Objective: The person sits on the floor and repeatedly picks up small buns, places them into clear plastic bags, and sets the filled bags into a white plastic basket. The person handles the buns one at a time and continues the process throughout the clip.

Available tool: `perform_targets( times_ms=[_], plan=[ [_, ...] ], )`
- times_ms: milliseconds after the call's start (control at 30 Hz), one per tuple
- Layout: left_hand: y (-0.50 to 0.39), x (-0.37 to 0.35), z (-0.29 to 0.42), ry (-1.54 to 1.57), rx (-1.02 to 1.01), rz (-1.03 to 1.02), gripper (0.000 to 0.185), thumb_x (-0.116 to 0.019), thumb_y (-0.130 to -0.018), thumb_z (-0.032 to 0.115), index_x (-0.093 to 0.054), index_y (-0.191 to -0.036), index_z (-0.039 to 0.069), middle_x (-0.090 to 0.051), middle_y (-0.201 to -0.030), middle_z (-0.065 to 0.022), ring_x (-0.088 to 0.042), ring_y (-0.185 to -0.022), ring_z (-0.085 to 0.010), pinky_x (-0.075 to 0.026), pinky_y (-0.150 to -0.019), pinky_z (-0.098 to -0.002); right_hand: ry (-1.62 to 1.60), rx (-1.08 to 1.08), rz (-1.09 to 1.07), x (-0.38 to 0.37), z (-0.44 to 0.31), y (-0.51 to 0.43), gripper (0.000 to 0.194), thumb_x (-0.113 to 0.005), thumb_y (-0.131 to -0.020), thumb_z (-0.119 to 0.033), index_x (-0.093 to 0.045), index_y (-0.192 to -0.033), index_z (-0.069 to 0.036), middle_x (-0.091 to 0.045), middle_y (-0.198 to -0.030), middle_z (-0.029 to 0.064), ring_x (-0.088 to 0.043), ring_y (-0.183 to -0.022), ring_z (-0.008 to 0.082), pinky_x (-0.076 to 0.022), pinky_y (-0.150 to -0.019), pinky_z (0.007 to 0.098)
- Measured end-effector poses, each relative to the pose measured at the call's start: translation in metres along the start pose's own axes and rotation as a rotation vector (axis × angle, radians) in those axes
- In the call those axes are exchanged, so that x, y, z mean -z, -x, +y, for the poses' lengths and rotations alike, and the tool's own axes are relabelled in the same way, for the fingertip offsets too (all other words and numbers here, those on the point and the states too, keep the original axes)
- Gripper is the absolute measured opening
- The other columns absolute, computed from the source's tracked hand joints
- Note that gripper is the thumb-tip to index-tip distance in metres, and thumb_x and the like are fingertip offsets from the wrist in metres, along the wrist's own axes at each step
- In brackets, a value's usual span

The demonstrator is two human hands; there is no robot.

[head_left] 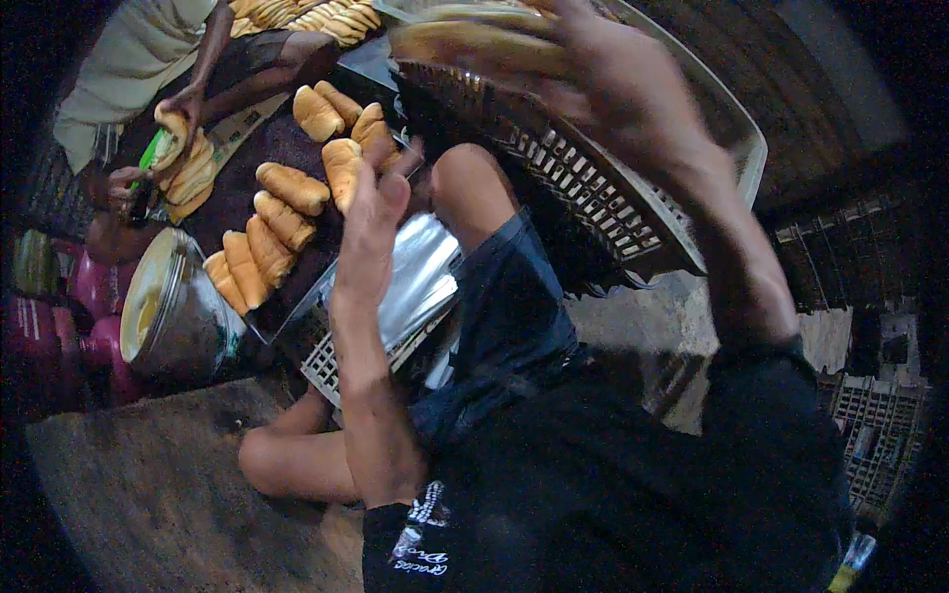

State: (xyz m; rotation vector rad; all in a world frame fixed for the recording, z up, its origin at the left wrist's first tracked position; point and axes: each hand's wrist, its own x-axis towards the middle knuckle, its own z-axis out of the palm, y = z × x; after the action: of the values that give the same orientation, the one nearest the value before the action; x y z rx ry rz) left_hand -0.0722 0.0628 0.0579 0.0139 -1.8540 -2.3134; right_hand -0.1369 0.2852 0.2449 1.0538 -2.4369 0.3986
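My left hand [374, 215] is raised beside a bread roll [341, 174], its fingers partly spread in front of another roll [374, 130]. Whether it grips either one cannot be told. Motion blurs my right hand [623, 89], which is over the large plastic crate [582, 189]. Long, blurred bread-like pieces [474, 44] lie at its fingers; a hold on them is unclear. Several more rolls [270, 237] sit in a row on a dark surface to the left. Shiny silvery sheets [419, 256] rest on a plastic basket [326, 370] below my left hand.
At upper left, a co-worker's hands [185, 111] hold an opened roll and a green utensil [153, 152]. A bucket [178, 304] with pale contents stands beside the rolls. Many rolls [304, 18] are piled at the back. My bent knee [467, 174] lies between basket and crate.
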Motion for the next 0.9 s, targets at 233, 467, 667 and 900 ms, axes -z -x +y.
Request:
perform_targets(
  times_ms=[233,467,667,900],
  plan=[
    [0.014,0.08,-0.158,-1.373,0.682,-0.236,0.065,-0.063,-0.084,0.063,-0.074,-0.077,-0.001,-0.072,-0.078,-0.0196,-0.072,-0.082,-0.033,-0.053,-0.08,-0.0412,-0.135,-0.32,-0.594,-0.006,0.1,0.067,0.041,-0.062,-0.094,-0.025,-0.049,-0.126,-0.004,-0.065,-0.093,0.0197,-0.066,-0.093,0.0321,-0.0501,-0.078,0.0422],
    [0.056,0.08,-0.138,-0.987,0.457,-0.043,0.054,-0.05,-0.097,0.049,-0.073,-0.078,0.004,-0.068,-0.065,-0.0096,-0.068,-0.06,-0.0259,-0.052,-0.064,-0.0389,-0.271,0.032,-0.378,-0.106,-0.013,0.006,0.073,-0.072,-0.084,-0.042,-0.04,-0.138,-0.006,-0.059,-0.124,0.0229,-0.057,-0.115,0.0401,-0.0488,-0.092,0.0468],
    [0.093,0.06,-0.104,-0.984,0.303,0.362,0.04,-0.057,-0.096,0.042,-0.071,-0.088,0.005,-0.065,-0.062,-0.0114,-0.067,-0.058,-0.0244,-0.05,-0.056,-0.0383,-0.774,0.182,-0.681,-0.291,-0.042,0.005,0.053,-0.077,-0.081,-0.037,-0.056,-0.109,0.002,-0.066,-0.103,0.0228,-0.064,-0.1,0.0395,-0.0514,-0.087,0.0446],
    [0.048,0.035,-0.092,0.569,0.485,0.251,0.089,-0.027,-0.092,0.077,-0.063,-0.109,-0.003,-0.07,-0.1,-0.0141,-0.068,-0.081,-0.0262,-0.056,-0.073,-0.0344,-1.409,-0.578,-0.48,-0.241,-0.027,0.043,0.021,-0.069,-0.09,-0.015,-0.06,-0.098,0.003,-0.066,-0.082,0.0103,-0.067,-0.066,0.0154,-0.0542,-0.055,0.0295]
  ],
)
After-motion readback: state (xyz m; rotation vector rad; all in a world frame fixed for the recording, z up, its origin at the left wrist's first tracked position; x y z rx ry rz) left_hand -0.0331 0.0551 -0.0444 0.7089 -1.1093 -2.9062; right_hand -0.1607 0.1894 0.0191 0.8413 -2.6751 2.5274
